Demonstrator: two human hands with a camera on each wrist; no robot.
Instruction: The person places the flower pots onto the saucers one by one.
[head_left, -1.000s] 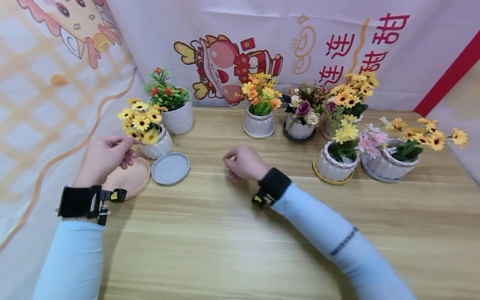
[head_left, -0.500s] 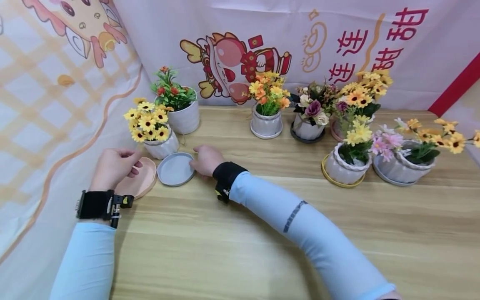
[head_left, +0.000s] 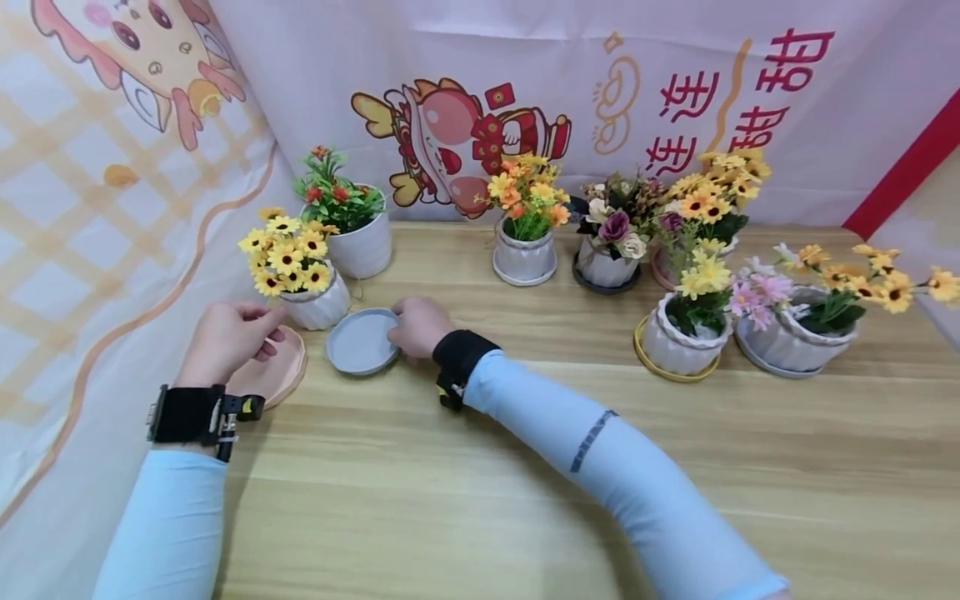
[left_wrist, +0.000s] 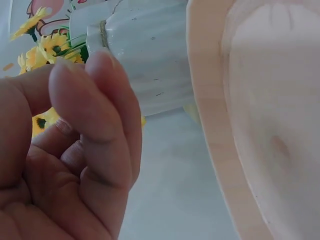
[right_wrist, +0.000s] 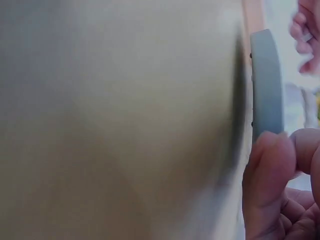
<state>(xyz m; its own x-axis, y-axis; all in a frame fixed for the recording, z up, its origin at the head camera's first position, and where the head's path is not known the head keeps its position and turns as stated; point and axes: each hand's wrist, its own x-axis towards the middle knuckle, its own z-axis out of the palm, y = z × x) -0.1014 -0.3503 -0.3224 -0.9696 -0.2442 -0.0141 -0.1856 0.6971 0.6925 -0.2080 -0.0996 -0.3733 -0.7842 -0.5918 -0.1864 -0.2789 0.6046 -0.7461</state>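
My right hand [head_left: 422, 327] pinches the right rim of a round grey plant saucer [head_left: 363, 342] between thumb and fingers. In the right wrist view the saucer [right_wrist: 267, 85] appears edge-on, slightly raised above the wooden tabletop [right_wrist: 115, 115]. Over the peach saucer [head_left: 273, 371] at the left, my left hand [head_left: 228, 340] hovers with loosely curled fingers and holds nothing. The left wrist view has the peach saucer's broad rim [left_wrist: 210, 110] just beyond those fingers. Directly behind the saucers stands a white pot [head_left: 318, 302] of yellow daisy-like flowers.
A white pot [head_left: 363, 248] with red-flowered greenery stands at the back left. Along the back and right are several flower pots on saucers, among them an orange-flowered pot [head_left: 525, 254] and a yellow-flowered pot [head_left: 684, 342] on a yellow saucer. A printed cloth [head_left: 300, 92] hangs behind.
My right hand has come leftward across the table and taken hold of the grey saucer, which has shifted slightly right, away from the peach one. My left hand has drawn back slightly from the yellow flowers.
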